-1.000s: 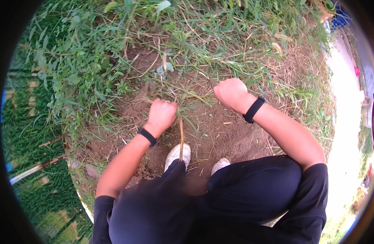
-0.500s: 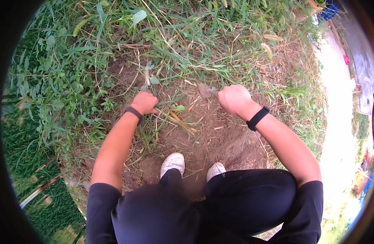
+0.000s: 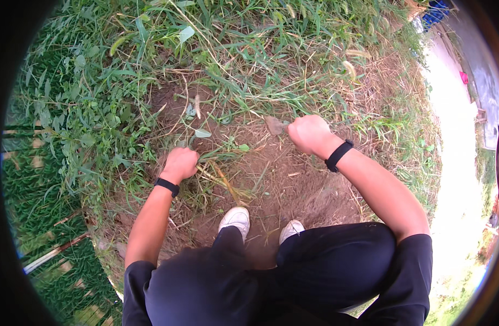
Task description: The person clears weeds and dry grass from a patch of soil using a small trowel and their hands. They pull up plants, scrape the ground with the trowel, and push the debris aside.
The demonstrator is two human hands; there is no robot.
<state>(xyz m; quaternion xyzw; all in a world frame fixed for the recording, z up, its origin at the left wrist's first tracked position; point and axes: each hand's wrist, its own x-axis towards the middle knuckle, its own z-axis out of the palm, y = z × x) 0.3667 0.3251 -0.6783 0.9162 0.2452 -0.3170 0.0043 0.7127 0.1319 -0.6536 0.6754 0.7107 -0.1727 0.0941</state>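
Note:
My left hand [image 3: 181, 163] is closed round a bunch of weeds [image 3: 212, 173], just above the ground at the left of the bare patch. Green blades and yellowed stalks stick out of that fist toward my left shoe. On the right, my right hand [image 3: 310, 134] is wrapped round a small trowel [image 3: 273, 125]. Its short, flat, soil-coloured blade points left over the dirt; the handle is hidden in the fist. A broad pale leaf [image 3: 202, 133] and a bristly seed head [image 3: 198, 106] lie beyond my left hand.
Brown soil [image 3: 293, 185] with straw bits lies before my white shoes [image 3: 236, 220]. Thick green grass [image 3: 271, 65] grows along the far side, leafy weeds [image 3: 92, 119] at the left. A pale bright path [image 3: 453, 136] runs down the right.
My left hand has drawn back toward me and slightly left with the weeds, whose stalks now reach close to my left shoe. The right hand and trowel have barely shifted.

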